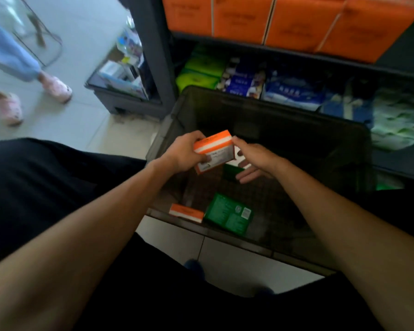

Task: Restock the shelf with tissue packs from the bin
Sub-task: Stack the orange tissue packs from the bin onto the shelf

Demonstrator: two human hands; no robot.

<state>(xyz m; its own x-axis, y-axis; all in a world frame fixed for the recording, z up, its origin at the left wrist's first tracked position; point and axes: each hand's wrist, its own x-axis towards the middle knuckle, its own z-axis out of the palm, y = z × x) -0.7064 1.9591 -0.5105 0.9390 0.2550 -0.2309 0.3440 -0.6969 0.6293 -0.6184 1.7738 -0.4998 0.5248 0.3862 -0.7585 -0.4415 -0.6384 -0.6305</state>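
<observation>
tissue pack (214, 149), left hand (182, 156) gripping, right hand (256, 161) open, touching

Head cam looks fwd/down, close over bin (296, 144).

Pale tiled floor (81, 120), pink slippers (56, 88) under light-blue trouser legs (7, 56), dark low tray (129, 103) of mixed goods

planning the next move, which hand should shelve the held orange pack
Probably left: the left hand grips the pack, while the right hand is open, only touching its corner.
</observation>
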